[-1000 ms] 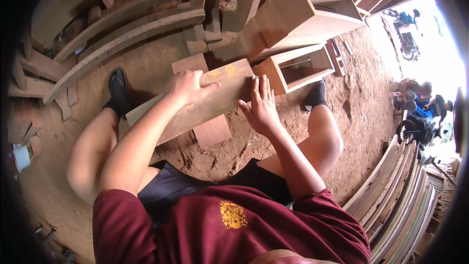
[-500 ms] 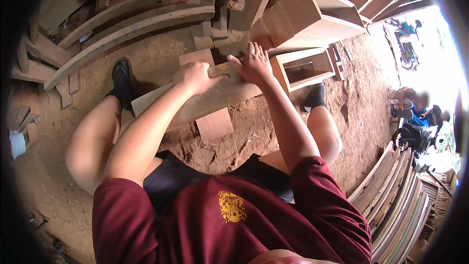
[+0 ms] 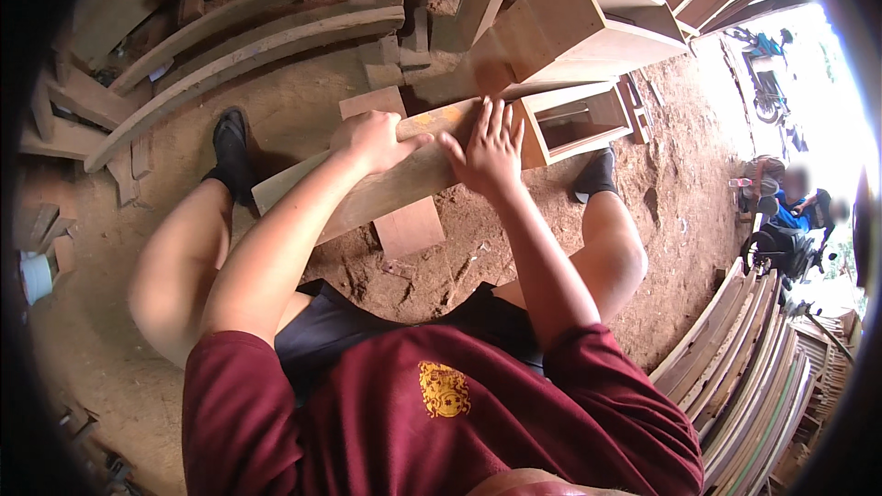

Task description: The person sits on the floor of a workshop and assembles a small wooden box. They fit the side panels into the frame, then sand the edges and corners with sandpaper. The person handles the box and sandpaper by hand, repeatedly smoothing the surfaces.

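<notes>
A long wooden plank is held across the lap, slanting from 8 o'clock up to 2 o'clock above the dirt floor. The left hand is clamped over the plank's upper edge, fingers curled round it; the right hand is laid flat on the face, fingers spread and closed on nothing. The step in hand is judged to be a pressing or smoothing of the surface. A steady grip by the left hand is called for in any further stroke. A small open wooden box lies just beyond at 2 o'clock, a flat offcut directly beneath, and curved timbers at 11 o'clock; the box crowds the plank's far end.
</notes>
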Tool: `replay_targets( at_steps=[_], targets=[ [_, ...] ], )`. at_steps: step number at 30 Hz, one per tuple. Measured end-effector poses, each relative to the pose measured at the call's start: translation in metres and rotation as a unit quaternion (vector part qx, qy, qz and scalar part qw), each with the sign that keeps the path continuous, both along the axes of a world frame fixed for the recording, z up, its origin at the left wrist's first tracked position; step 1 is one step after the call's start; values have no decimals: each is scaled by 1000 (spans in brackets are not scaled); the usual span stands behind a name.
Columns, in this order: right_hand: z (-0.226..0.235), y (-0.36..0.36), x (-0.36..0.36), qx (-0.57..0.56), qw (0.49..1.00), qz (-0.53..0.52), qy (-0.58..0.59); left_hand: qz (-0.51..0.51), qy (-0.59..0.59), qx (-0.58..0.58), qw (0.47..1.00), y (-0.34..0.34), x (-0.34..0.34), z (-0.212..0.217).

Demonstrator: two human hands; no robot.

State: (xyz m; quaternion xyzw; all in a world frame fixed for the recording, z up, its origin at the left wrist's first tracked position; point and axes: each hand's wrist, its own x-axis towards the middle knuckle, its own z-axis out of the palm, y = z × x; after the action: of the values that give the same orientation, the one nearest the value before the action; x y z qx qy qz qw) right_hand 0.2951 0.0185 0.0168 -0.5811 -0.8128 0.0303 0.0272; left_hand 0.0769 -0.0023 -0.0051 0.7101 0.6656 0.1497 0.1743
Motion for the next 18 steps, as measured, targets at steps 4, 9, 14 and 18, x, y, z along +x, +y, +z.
replay_targets(
  at_steps=[4, 9, 14, 18],
  targets=[
    [6, 59, -24, -53, 997, -30, 38, -8, 51, -61, 997, 4, -2, 9],
    [1, 52, -9, -12, 998, 28, 50, 10, -20, -63, 998, 5, -3, 10],
    [7, -35, 18, 11, 996, 80, -39, 30, -32, -70, 997, -1, 1, 20],
    [6, -70, 19, -2, 995, 81, -59, 21, -34, -60, 997, 1, -3, 6]
  ],
)
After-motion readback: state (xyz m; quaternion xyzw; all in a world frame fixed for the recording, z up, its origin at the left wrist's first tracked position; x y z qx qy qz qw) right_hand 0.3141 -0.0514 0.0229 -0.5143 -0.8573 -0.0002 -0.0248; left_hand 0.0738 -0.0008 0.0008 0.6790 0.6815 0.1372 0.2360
